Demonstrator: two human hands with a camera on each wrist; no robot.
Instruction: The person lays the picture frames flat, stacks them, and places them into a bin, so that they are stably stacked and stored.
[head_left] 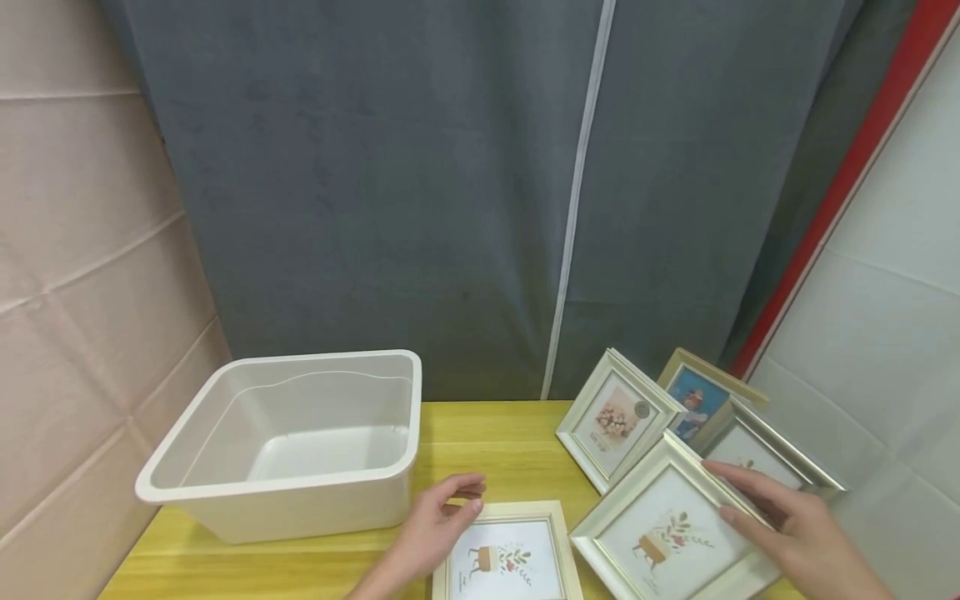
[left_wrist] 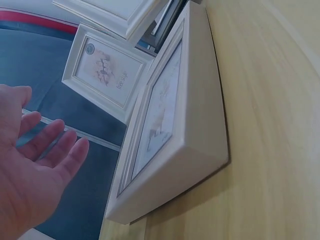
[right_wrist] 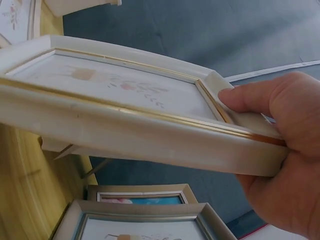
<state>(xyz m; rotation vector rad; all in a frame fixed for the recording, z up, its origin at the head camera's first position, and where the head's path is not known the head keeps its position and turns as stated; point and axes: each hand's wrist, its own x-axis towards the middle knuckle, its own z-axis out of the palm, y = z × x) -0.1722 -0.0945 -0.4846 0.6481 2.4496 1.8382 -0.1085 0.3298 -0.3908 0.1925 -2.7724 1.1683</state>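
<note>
My right hand grips the right edge of a white frame with a plant picture, holding it tilted above the table. In the right wrist view the thumb of my right hand lies on the front of that white frame, the fingers behind it. A cream frame with a similar picture lies flat at the front. Beside its upper left corner hovers my left hand, fingers loosely bent, holding nothing. The left wrist view shows my left hand apart from the cream frame.
An empty white tub stands on the left of the wooden table. At the right are a white flower-picture frame, a gold frame and a silver frame. A grey curtain hangs behind.
</note>
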